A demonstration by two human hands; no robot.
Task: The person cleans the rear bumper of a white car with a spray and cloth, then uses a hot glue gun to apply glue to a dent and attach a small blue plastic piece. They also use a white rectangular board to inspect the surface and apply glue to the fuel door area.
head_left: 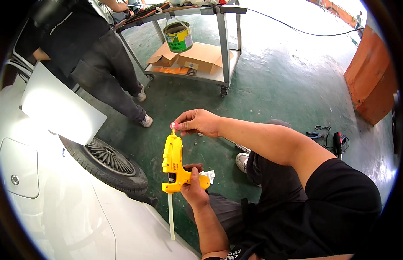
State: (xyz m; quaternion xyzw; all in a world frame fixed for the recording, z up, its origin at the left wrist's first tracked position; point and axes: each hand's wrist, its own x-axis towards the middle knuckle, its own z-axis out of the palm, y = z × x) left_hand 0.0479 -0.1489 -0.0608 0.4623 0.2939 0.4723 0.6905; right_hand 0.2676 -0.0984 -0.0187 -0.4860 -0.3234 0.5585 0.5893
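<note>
The left hand (195,190) grips a yellow glue gun (172,156); the right hand (200,123) pinches a red piece (174,125), nozzle (173,131) just below fingertips (183,126) best kept clear.

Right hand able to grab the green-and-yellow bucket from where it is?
Probably not: the bucket is over at the cart, across a stretch of floor, and the right hand is pinching a red tab.
</note>
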